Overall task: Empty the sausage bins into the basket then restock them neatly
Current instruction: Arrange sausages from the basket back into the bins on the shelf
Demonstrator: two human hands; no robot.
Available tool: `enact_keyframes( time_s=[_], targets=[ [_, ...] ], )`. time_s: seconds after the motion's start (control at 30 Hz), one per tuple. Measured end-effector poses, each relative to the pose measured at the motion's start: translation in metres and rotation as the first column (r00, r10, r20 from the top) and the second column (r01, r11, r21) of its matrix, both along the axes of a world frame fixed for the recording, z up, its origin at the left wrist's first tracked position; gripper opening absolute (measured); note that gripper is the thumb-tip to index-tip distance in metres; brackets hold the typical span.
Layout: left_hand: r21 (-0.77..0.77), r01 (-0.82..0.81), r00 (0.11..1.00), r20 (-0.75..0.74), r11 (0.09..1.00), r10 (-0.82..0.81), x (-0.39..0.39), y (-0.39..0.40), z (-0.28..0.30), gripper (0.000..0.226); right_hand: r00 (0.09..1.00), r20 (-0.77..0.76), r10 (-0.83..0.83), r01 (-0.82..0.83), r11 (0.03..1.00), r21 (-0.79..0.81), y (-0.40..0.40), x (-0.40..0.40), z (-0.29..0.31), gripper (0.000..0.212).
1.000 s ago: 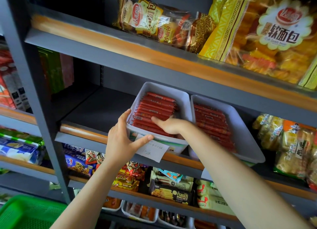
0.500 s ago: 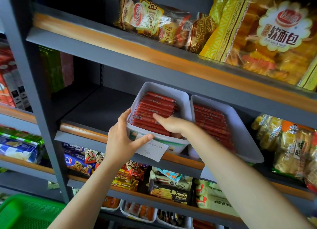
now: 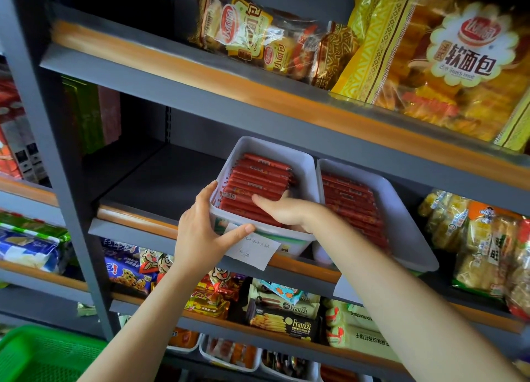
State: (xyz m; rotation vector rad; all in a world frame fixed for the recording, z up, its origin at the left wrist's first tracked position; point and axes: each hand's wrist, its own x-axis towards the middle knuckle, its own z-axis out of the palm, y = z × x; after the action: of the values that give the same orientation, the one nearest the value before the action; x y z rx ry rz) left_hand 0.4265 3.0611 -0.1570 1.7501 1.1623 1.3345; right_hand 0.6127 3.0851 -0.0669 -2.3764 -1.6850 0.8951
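Observation:
Two white bins stand side by side on the middle shelf, tilted forward. The left bin (image 3: 304, 166) holds a stack of red sausages (image 3: 258, 178); the right bin (image 3: 407, 227) holds more red sausages (image 3: 352, 209). My left hand (image 3: 200, 235) grips the left bin's front left corner, thumb across the front wall above a white paper label (image 3: 252, 251). My right hand (image 3: 284, 211) lies inside the left bin, fingers flat on the sausages near the front. The green basket (image 3: 43, 353) shows at the bottom left corner.
The grey shelf board (image 3: 160, 181) left of the bins is bare. Bread bags (image 3: 430, 66) fill the shelf above. Snack packs (image 3: 473, 244) sit to the right of the bins, and biscuit boxes (image 3: 286, 318) on the shelf below.
My right hand has slid a little deeper across the sausages in the left bin. My left hand keeps its hold on the bin's corner.

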Motion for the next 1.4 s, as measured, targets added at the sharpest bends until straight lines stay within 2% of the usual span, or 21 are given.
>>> enact_keyframes(
  time_s=[0.1, 0.17, 0.27, 0.37, 0.47, 0.63, 0.83, 0.9, 1.13, 1.3, 1.4],
  targets=[
    [-0.001, -0.009, 1.000, -0.013, 1.000, 0.009, 0.000, 0.001, -0.001, 0.105, 0.993, 0.115, 0.005, 0.005, 0.996, -0.093, 0.003, 0.004, -0.004, 0.113],
    [0.002, -0.011, 1.000, -0.020, 1.000, 0.011, 0.000, 0.001, -0.001, 0.105, 0.986, 0.161, 0.044, -0.025, 0.992, -0.120, 0.005, 0.001, -0.008, 0.113],
    [-0.002, -0.012, 1.000, -0.023, 1.000, 0.012, -0.001, 0.001, 0.000, 0.104, 0.991, 0.110, 0.079, -0.071, 0.995, -0.075, 0.008, -0.005, -0.013, 0.111],
    [-0.012, -0.006, 1.000, -0.021, 1.000, 0.006, -0.001, 0.002, -0.002, 0.104, 0.998, 0.051, 0.040, -0.038, 0.999, -0.038, 0.010, -0.002, -0.013, 0.112],
    [-0.002, -0.004, 1.000, -0.018, 1.000, 0.004, -0.001, 0.001, -0.001, 0.104, 0.995, 0.091, -0.036, 0.035, 0.999, 0.013, 0.014, 0.004, 0.000, 0.107],
    [0.007, -0.010, 1.000, -0.019, 1.000, 0.010, 0.000, 0.001, -0.001, 0.106, 0.969, 0.165, -0.184, 0.143, 0.961, 0.235, 0.043, 0.014, 0.024, 0.099],
    [0.011, 0.003, 1.000, -0.023, 1.000, -0.003, -0.001, 0.005, -0.007, 0.107, 0.960, 0.128, -0.248, 0.211, 0.945, 0.249, 0.087, 0.017, 0.014, 0.085],
    [0.019, 0.012, 1.000, -0.024, 1.000, -0.012, -0.001, 0.006, -0.007, 0.106, 0.966, 0.085, -0.244, 0.218, 0.946, 0.241, 0.094, 0.018, 0.006, 0.083],
    [0.040, -0.001, 0.999, -0.032, 0.999, 0.002, -0.001, 0.004, -0.008, 0.104, 0.963, -0.060, -0.264, 0.271, 0.940, 0.207, 0.103, 0.026, -0.007, 0.102],
    [0.045, -0.025, 0.998, -0.051, 0.999, 0.027, 0.000, 0.004, -0.007, 0.103, 0.884, -0.358, -0.302, 0.390, 0.898, 0.205, 0.110, 0.036, -0.013, 0.121],
    [0.058, -0.032, 0.998, -0.060, 0.998, 0.035, 0.000, 0.002, -0.005, 0.103, 0.858, -0.399, -0.324, 0.406, 0.903, 0.138, 0.103, 0.027, -0.007, 0.098]
  ],
)
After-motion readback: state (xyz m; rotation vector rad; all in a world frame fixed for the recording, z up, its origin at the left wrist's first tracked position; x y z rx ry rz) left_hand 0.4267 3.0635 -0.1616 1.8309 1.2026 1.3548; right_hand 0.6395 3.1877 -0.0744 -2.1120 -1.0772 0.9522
